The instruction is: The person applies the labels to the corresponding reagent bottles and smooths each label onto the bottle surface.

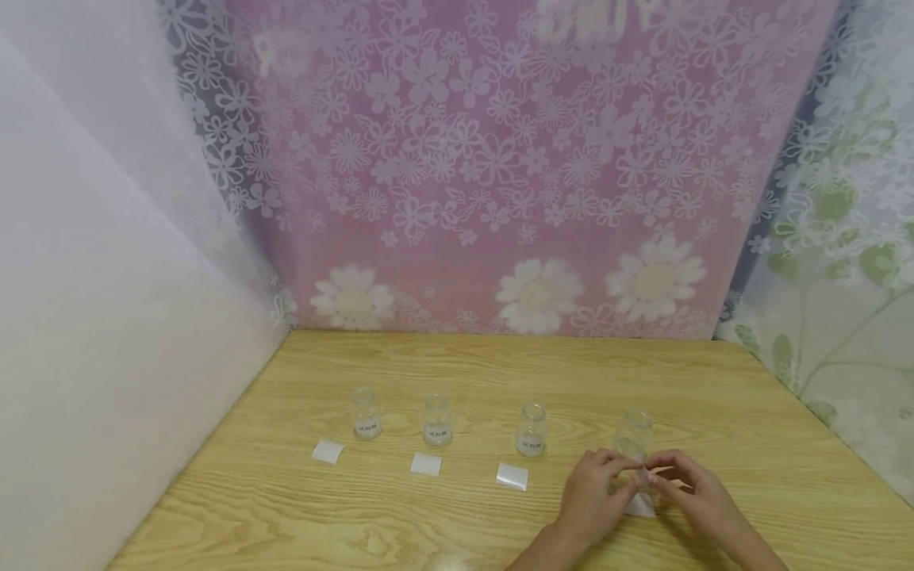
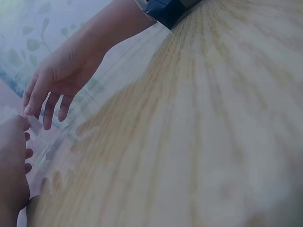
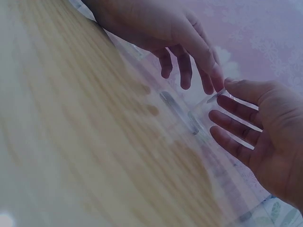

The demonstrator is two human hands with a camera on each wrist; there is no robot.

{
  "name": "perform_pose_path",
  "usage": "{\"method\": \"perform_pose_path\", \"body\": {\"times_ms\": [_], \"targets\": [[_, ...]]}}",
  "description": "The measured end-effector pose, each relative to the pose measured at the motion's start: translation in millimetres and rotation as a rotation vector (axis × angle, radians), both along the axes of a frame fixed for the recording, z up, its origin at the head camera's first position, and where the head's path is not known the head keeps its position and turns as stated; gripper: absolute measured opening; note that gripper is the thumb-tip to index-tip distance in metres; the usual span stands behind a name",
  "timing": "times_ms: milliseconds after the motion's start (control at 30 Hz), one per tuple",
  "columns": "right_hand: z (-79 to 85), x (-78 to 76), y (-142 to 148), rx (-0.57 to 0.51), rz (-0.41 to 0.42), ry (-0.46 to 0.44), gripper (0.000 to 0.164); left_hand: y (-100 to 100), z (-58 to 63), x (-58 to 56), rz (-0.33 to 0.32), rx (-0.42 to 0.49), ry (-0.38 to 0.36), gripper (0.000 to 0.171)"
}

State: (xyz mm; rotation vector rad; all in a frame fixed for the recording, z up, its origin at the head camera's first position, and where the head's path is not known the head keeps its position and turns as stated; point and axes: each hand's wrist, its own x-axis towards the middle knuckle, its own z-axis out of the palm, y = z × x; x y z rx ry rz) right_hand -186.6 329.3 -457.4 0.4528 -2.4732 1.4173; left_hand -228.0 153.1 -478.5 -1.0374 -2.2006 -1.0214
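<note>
At the front right, my left hand [image 1: 596,493] and right hand [image 1: 696,496] meet fingertip to fingertip. Between them they pinch a small, thin, translucent label [image 1: 643,474], seen edge-on as a slim strip [image 3: 217,96] in the right wrist view. Thumb and index finger of each hand do the pinching; the other fingers hang loose. Just behind the hands stands a small clear glass bottle [image 1: 635,428], its lower part hidden by the fingers. Below the fingertips a white paper square [image 1: 641,506] lies on the table, partly covered by the left hand.
Several like bottles stand in a row to the left: one bottle [image 1: 531,432], another bottle [image 1: 438,420] and a far-left bottle [image 1: 367,414], each with dark print low on its front. White squares [image 1: 512,476] lie before them. Flowered cloth [image 1: 457,198] encloses the wooden table [image 1: 321,523].
</note>
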Motion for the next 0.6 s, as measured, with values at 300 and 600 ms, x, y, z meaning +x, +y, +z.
{"method": "perform_pose_path", "body": {"times_ms": [300, 600], "targets": [[1.4, 0.5, -1.9, 0.007, 0.023, -0.004, 0.022, 0.6, 1.7, 1.7, -0.061, 0.048, -0.225, 0.024], [0.8, -1.7, -0.6, 0.015, -0.069, 0.011, 0.018, 1.6, 6.2, 3.2, -0.188, 0.304, -0.538, 0.024]]}}
